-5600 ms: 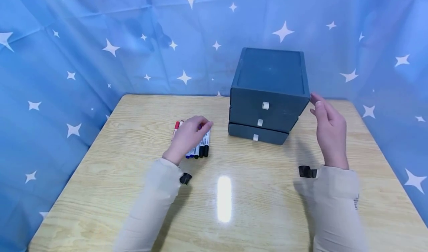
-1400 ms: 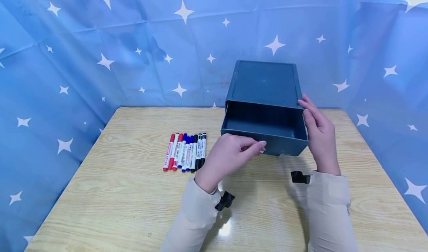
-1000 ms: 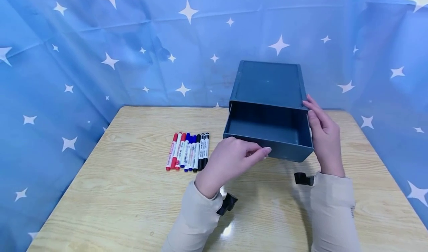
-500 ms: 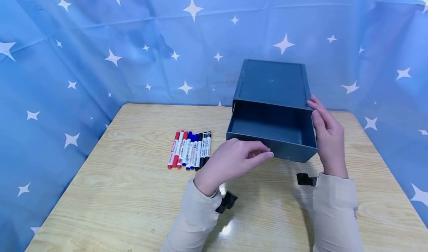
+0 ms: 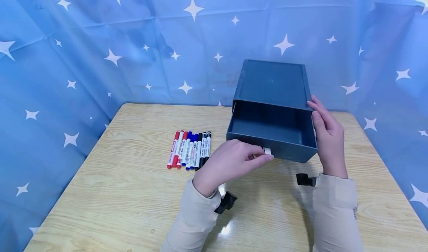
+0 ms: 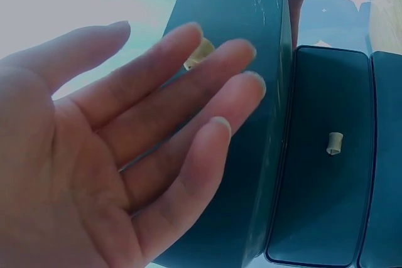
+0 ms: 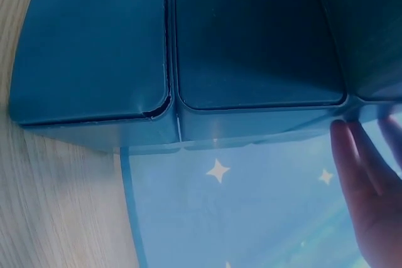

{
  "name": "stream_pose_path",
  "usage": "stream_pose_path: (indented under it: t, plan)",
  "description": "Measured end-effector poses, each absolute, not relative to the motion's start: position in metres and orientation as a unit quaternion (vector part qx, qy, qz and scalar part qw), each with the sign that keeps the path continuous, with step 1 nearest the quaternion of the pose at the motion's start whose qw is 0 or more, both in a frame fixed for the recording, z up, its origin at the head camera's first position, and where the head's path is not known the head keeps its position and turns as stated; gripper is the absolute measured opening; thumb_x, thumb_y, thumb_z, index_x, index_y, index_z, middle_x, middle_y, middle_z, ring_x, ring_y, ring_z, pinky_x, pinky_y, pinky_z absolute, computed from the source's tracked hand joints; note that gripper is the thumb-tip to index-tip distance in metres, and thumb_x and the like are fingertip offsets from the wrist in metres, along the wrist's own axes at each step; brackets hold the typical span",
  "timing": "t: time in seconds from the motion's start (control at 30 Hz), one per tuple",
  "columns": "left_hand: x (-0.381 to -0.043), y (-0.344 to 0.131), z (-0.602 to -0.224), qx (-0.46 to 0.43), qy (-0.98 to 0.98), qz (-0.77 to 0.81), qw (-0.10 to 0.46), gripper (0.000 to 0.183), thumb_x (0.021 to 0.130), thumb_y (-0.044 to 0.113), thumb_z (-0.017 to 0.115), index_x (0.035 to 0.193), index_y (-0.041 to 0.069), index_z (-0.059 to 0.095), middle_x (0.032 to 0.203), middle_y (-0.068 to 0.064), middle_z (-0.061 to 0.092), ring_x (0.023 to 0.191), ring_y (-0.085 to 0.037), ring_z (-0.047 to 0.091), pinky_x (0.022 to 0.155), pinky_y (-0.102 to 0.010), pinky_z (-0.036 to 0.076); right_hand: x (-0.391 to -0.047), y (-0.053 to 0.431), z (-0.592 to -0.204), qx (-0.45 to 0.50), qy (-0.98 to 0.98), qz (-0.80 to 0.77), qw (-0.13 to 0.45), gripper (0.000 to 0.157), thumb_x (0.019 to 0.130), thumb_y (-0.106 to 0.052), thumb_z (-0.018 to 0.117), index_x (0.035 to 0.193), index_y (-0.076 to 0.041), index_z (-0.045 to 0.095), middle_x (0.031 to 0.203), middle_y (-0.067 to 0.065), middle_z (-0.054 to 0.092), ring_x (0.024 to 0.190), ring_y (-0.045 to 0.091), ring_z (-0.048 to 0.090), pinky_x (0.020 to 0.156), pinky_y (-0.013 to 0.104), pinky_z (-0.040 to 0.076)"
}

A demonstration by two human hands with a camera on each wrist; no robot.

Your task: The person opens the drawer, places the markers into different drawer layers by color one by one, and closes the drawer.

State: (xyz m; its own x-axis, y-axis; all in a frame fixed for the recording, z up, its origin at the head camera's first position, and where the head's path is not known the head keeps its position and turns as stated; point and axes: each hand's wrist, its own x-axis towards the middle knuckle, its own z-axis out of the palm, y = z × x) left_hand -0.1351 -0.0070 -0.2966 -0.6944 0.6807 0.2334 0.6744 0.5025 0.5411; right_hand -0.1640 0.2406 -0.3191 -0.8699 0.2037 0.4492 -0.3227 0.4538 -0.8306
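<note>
A dark blue drawer cabinet [image 5: 272, 83] stands at the back right, its top drawer [image 5: 295, 151] pulled out and bare inside. My left hand [image 5: 229, 162] is at the front of that drawer, right by its white knob [image 5: 267, 151]. In the left wrist view the fingers are loosely extended, thumb apart, partly covering the knob [image 6: 202, 53]. Against the cabinet's right side rests my right hand [image 5: 329, 136], fingers straight; the right wrist view shows its fingertips [image 7: 339, 131] at the cabinet wall.
Several markers [image 5: 188, 151] with red, blue and black caps lie in a row on the wooden table [image 5: 110, 192], left of the cabinet. Lower drawers [image 6: 326, 199] are closed under the pulled-out one. A blue star-patterned cloth [image 5: 160, 40] hangs behind the table.
Earlier my left hand was over the markers and the top drawer was closed. Since then it has pulled the drawer out by the knob, and its fingers have now loosened from the knob.
</note>
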Motion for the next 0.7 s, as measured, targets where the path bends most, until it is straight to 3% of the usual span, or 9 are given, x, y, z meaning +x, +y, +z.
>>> stream_pose_path:
  t: [0.3, 0.57, 0.7]
  plan:
    - [-0.131, -0.008, -0.294, 0.382, 0.869, 0.315, 0.000, 0.031, 0.091, 0.045, 0.043, 0.069, 0.026, 0.054, 0.052, 0.012, 0.039, 0.044, -0.001, 0.038, 0.045, -0.019, 0.031, -0.163, 0.241, -0.320, 0.037, -0.817, 0.521, 0.245, 0.033, 0.095, -0.026, 0.041, 0.126, -0.020, 0.052, 0.136, -0.009, 0.039, 0.127, 0.006, 0.030, 0.100, 0.023, 0.027]
    - [-0.133, -0.028, -0.287, 0.319, 0.850, 0.407, -0.101, 0.041, 0.091, 0.046, 0.041, 0.060, 0.019, 0.042, 0.048, 0.006, 0.031, 0.041, -0.006, 0.032, 0.043, -0.022, 0.025, -0.164, 0.241, -0.320, 0.037, -0.814, 0.525, 0.244, 0.033, 0.095, -0.026, 0.041, 0.127, -0.020, 0.052, 0.137, -0.009, 0.039, 0.127, 0.006, 0.030, 0.101, 0.024, 0.026]
    - [-0.139, -0.045, -0.286, 0.262, 0.846, 0.444, -0.138, 0.040, 0.090, 0.046, 0.044, 0.061, 0.019, 0.045, 0.048, 0.004, 0.032, 0.041, -0.008, 0.032, 0.042, -0.024, 0.025, -0.164, 0.241, -0.320, 0.042, -0.815, 0.522, 0.249, 0.033, 0.095, -0.026, 0.042, 0.126, -0.019, 0.052, 0.136, -0.008, 0.039, 0.127, 0.007, 0.031, 0.100, 0.023, 0.028]
